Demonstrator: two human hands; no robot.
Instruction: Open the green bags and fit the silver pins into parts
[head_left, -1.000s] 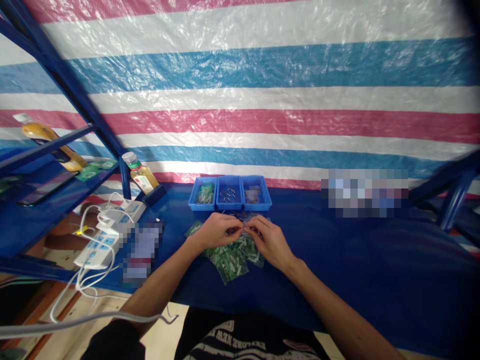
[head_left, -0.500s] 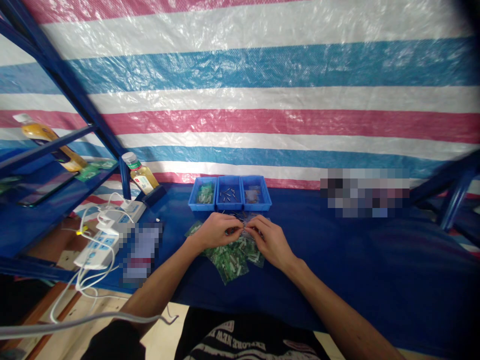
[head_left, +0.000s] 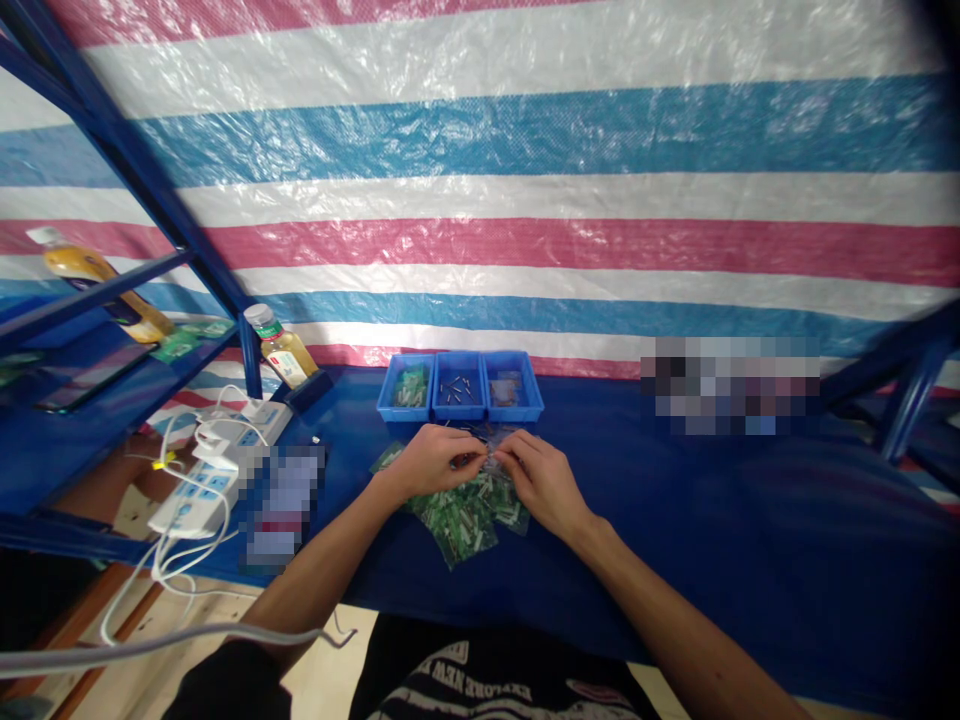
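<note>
My left hand [head_left: 435,460] and my right hand [head_left: 540,475] meet fingertip to fingertip above the table, both pinched closed. What sits between the fingers is too small to make out. Just behind the fingertips some clear plastic [head_left: 495,434] and thin dark pieces show, partly covered by the hands. Under and in front of my hands lies a pile of small clear bags with green and whitish contents [head_left: 457,515]. Beyond stand three joined blue bins: the left bin [head_left: 384,408] has green bags, the middle bin [head_left: 459,411] dark slim pieces, the right bin [head_left: 534,400] small clear-brownish packets.
On the left, a power strip [head_left: 191,497] with white cables and a blurred phone-like thing [head_left: 285,500] lie on the blue table [head_left: 675,540]. A bottle [head_left: 283,350] stands by the blue frame post [head_left: 217,290]. Something pixelated [head_left: 731,385] is at the back right.
Almost nothing has moved. My right hand has shifted very slightly; both hands keep their pinch at the same place.
</note>
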